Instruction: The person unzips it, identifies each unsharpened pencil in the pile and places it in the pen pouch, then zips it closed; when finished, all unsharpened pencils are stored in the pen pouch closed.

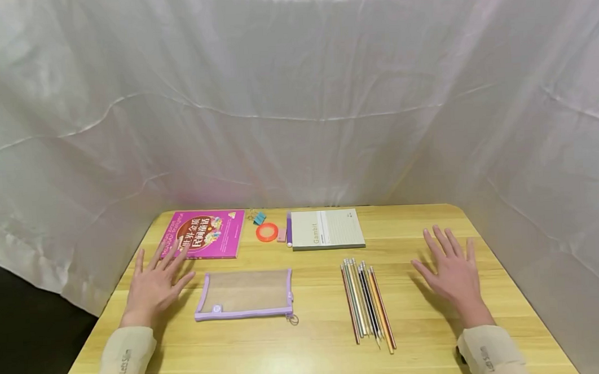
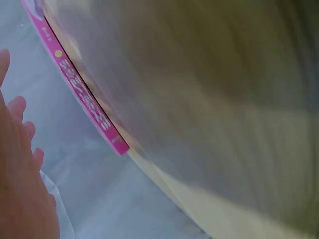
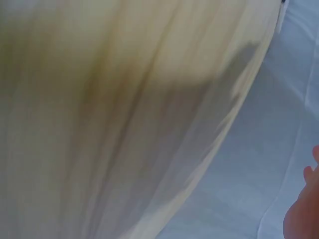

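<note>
My left hand (image 1: 154, 280) lies flat on the wooden table (image 1: 318, 344) with fingers spread, just left of a mesh pencil pouch (image 1: 244, 294) with purple trim; its fingertips reach the lower corner of a pink book (image 1: 207, 233). My right hand (image 1: 453, 269) also rests flat and spread, to the right of a bundle of several pencils (image 1: 367, 302). Neither hand holds anything. In the left wrist view the pink book's edge (image 2: 82, 94) and part of my left hand (image 2: 20, 169) show, blurred. The right wrist view shows blurred tabletop and a bit of my right hand (image 3: 304, 219).
At the back lie a pale notebook (image 1: 327, 229), an orange tape ring (image 1: 267, 232), a blue binder clip (image 1: 259, 217), a purple pen (image 1: 288, 229) and a pink eraser (image 1: 281, 235). White cloth (image 1: 295, 97) walls the table on three sides.
</note>
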{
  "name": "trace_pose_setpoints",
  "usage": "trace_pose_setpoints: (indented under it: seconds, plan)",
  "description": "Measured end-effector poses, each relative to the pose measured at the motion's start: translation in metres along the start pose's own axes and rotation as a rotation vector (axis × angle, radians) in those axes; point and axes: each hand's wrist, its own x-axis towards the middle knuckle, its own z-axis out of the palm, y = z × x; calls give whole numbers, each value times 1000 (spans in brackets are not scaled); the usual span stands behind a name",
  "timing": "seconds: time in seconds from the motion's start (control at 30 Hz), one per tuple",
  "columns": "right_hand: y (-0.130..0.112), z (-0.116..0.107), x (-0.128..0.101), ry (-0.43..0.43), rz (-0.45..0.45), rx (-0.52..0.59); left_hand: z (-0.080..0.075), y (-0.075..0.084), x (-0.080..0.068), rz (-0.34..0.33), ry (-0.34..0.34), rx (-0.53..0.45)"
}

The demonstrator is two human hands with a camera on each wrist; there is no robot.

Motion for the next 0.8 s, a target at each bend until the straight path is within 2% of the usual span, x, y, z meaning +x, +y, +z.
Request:
trace_pose_setpoints:
  seconds: [0.17, 0.3, 0.53, 0.7, 0.8]
  plan:
    - [-25, -5, 4, 8, 18, 95, -6, 15, 2, 8, 11, -57]
    - [-51, -8, 10, 0, 39, 206, -12, 38, 2, 6, 27, -147]
    - [-108, -5, 16, -58, 68, 396, -26, 97, -3, 26, 28, -371]
    - [-155, 5, 16, -98, 51, 544, -28, 142, -14, 57, -44, -590]
    - [-182, 11, 16, -123, 41, 613, -27, 166, -19, 104, -105, -668]
